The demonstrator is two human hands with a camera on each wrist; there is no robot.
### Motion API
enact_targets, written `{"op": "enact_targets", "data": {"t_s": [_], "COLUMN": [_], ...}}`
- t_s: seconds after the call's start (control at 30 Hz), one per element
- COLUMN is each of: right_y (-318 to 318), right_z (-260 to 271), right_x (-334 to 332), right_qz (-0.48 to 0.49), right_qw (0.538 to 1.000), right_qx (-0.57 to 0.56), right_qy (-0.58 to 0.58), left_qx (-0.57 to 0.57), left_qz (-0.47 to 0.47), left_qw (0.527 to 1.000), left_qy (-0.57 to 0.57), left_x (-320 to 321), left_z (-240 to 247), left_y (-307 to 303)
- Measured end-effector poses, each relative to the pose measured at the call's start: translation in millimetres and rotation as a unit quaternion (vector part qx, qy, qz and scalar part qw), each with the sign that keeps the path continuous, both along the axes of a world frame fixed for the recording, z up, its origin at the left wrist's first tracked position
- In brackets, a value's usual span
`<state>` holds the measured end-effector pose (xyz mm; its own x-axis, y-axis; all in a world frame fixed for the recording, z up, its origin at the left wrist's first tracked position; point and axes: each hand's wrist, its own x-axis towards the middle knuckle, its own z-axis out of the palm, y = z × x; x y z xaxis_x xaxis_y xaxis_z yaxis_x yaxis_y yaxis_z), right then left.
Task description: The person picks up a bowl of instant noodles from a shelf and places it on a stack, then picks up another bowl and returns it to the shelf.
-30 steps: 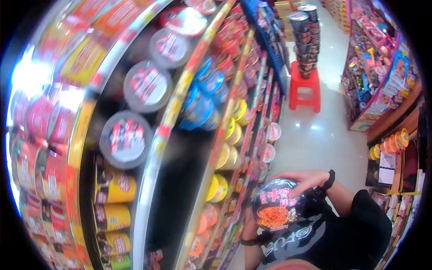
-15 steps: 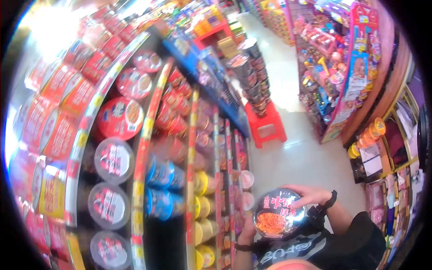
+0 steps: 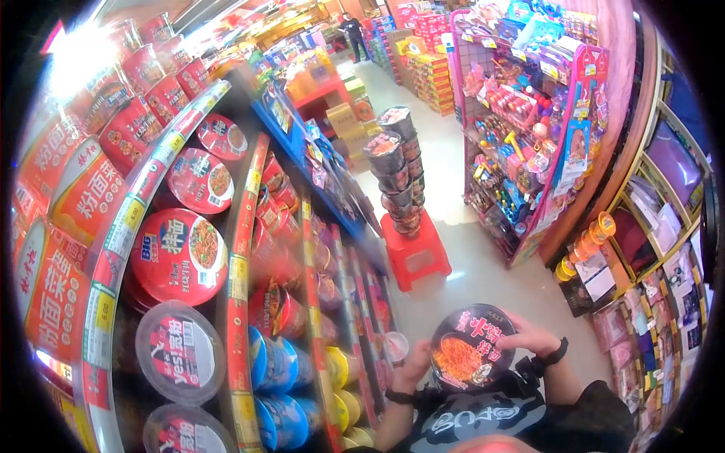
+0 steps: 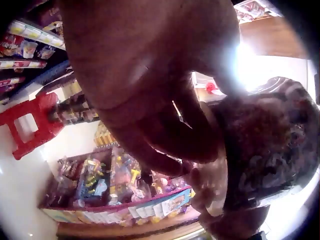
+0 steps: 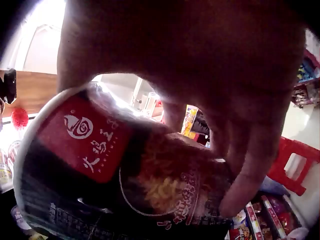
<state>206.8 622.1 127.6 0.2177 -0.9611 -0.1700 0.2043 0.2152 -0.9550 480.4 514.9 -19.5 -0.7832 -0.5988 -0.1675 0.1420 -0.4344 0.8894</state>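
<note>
A round black instant noodle bowl, its lid printed with pink lettering and a picture of orange-red noodles, is held in front of the person's chest. The left hand grips its left side, and the right hand holds the opposite side with the thumb at the lid's edge. In the left wrist view the fingers reach to the rim of the bowl. Seen from the right wrist, curled fingers span the side of the bowl, which carries a red label.
Shelves on the left hold bowls and tubs of instant noodles, including a large red bowl. Ahead, a red stool bears tall stacks of dark bowls. A toy rack stands at right. Another person is far back.
The head view has swung up and to the left, bringing the red bowls, the stool and the far aisle more into sight. Both hands keep hold of the noodle bowl, which has turned slightly.
</note>
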Motion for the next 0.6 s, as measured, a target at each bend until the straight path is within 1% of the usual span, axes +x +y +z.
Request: {"op": "enact_targets", "data": {"t_s": [0.03, 0.07, 0.2, 0.23, 0.33, 0.37, 0.43, 0.47, 0.57, 0.6], "right_y": [-3, -5, -7, -9, -18, -24, -38, -50, -80, -91], "right_z": [-2, -3, -12, -12, -17, -22, -28, -27, -32, -31], "right_x": [4, 8, 15, 16, 20, 20, 20, 20, 13, 10], "right_qz": [-0.009, -0.018, -0.055, -0.064, -0.086, -0.090, -0.092, -0.089, -0.090, -0.095], "right_qw": [1.000, 1.000, 0.998, 0.997, 0.995, 0.995, 0.994, 0.994, 0.994, 0.994], "right_qx": [0.002, 0.006, 0.025, 0.029, 0.044, 0.051, 0.060, 0.060, 0.048, 0.039], "right_qy": [0.007, 0.015, 0.008, 0.011, 0.001, -0.012, -0.030, -0.033, -0.034, -0.040], "left_qx": [-0.002, 0.000, 0.044, 0.062, 0.021, 0.017, 0.014, 0.077, 0.023, 0.077], "left_qz": [-0.012, -0.002, -0.006, -0.001, 0.034, 0.038, 0.045, 0.101, 0.116, 0.147], "left_qw": [1.000, 1.000, 0.999, 0.998, 0.997, 0.998, 0.999, 0.992, 0.990, 0.986], "left_qy": [0.007, 0.007, 0.013, 0.012, 0.060, 0.045, 0.012, 0.028, -0.082, -0.027], "left_x": [3, 2, 3, 2, -1, 3, 5, -1, 1, -5], "left_z": [-1, -4, -59, -66, -72, -73, -46, -32, -9, -3], "left_y": [-10, -9, -22, -25, -31, -37, -49, -48, -64, -67]}}
